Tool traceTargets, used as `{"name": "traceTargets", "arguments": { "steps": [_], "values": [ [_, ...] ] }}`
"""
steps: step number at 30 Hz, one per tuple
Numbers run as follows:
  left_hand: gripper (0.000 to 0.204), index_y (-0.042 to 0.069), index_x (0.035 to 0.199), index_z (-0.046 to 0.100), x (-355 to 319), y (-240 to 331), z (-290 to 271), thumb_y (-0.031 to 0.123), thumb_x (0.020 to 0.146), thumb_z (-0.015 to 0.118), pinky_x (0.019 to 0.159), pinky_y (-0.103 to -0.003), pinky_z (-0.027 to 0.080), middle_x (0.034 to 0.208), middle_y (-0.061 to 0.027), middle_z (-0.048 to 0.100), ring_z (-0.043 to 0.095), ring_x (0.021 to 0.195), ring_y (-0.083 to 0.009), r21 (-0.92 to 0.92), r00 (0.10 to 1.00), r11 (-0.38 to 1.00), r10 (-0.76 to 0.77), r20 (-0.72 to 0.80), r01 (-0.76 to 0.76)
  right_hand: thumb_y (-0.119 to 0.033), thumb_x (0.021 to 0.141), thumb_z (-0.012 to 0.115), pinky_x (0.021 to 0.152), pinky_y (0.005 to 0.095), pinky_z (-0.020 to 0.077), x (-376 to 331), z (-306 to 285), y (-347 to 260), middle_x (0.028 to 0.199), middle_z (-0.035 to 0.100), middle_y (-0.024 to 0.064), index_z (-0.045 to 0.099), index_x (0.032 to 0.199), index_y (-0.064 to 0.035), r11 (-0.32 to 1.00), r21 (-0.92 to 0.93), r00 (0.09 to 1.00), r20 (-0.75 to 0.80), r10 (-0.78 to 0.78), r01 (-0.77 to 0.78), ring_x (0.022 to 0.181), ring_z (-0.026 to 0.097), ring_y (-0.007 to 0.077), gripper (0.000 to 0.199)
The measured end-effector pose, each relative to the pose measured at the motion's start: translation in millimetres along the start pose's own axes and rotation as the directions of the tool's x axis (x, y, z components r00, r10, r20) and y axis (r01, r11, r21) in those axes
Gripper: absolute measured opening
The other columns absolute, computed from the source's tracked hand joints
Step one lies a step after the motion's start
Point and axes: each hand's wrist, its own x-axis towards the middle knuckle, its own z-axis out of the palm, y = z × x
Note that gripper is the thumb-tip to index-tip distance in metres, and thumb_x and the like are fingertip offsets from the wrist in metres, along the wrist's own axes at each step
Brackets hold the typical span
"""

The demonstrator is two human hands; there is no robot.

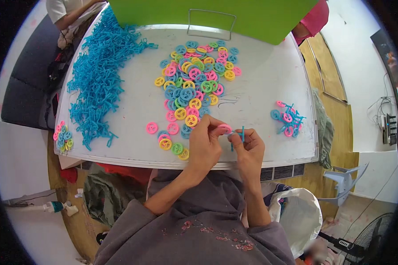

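Observation:
Near the front edge of the white table (139,95), my two hands are close together. My left hand (204,143) pinches a pink plastic spoked wheel (224,128) between thumb and fingers. A blue plastic stick-like piece (243,134) is in the closed fingers of my right hand (250,150), beside the wheel. Whether the two parts touch is hidden by my fingertips. Just beyond my left hand spreads a heap of pink, yellow, green and blue wheels (187,94). A large pile of blue plastic pieces (95,81) covers the table's left side.
A small group of pink wheels and blue pieces (288,118) lies at the right. Small coloured rings (63,137) sit at the left corner. A green board (163,13) stands across the far side, with people beyond. A white sack (298,216) is by my right.

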Motion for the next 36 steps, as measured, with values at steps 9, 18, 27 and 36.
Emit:
{"name": "traceTargets", "arguments": {
  "steps": [9,18,27,36],
  "values": [
    [0.008,0.000,0.095,0.064,5,10,-10,0.006,0.090,0.061,0.068,-0.024,0.047,0.085,-0.0053,0.064,0.059,0.076,-0.0105,-0.047,0.993,0.997,-0.059,0.098,0.064,-0.005,0.086,0.069,0.074,0.0262,0.0504,6,1,-11,0.092,0.068,0.0127,0.058,0.109,0.0020,0.996,0.050,0.995,0.065,0.070,-0.073,0.082,0.064,0.0150,0.026],
    [0.016,0.002,0.102,0.070,5,10,-22,0.010,0.089,0.064,0.064,-0.023,0.045,0.086,-0.0048,0.064,0.057,0.076,-0.0091,0.027,0.992,0.998,-0.066,0.108,0.064,-0.007,0.079,0.073,0.072,0.0280,0.0516,9,0,-9,0.083,0.071,0.0082,0.069,0.088,-0.0008,0.899,-0.336,0.957,0.039,-0.287,0.283,0.076,0.067,0.0152,0.012],
    [0.015,0.003,0.098,0.071,8,1,-19,0.006,0.085,0.064,0.062,-0.025,0.047,0.084,-0.0082,0.065,0.060,0.072,-0.0141,0.191,0.997,0.981,-0.003,0.076,-0.012,0.000,0.076,0.074,0.067,0.0253,0.0519,10,-1,-9,0.083,0.071,0.0077,0.069,0.090,-0.0001,0.768,-0.490,0.905,0.120,-0.408,0.411,0.075,0.068,0.0128,0.014],
    [0.012,0.001,0.095,0.070,9,3,-12,0.004,0.086,0.062,0.060,-0.025,0.047,0.079,-0.0079,0.065,0.061,0.069,-0.0125,0.140,0.999,0.990,0.018,0.036,-0.022,-0.007,0.080,0.074,0.067,0.0263,0.0524,11,1,2,0.082,0.071,0.0082,0.068,0.093,0.0004,0.967,-0.234,0.995,-0.003,-0.101,0.097,0.076,0.069,0.0148,0.017]
  ]
}}
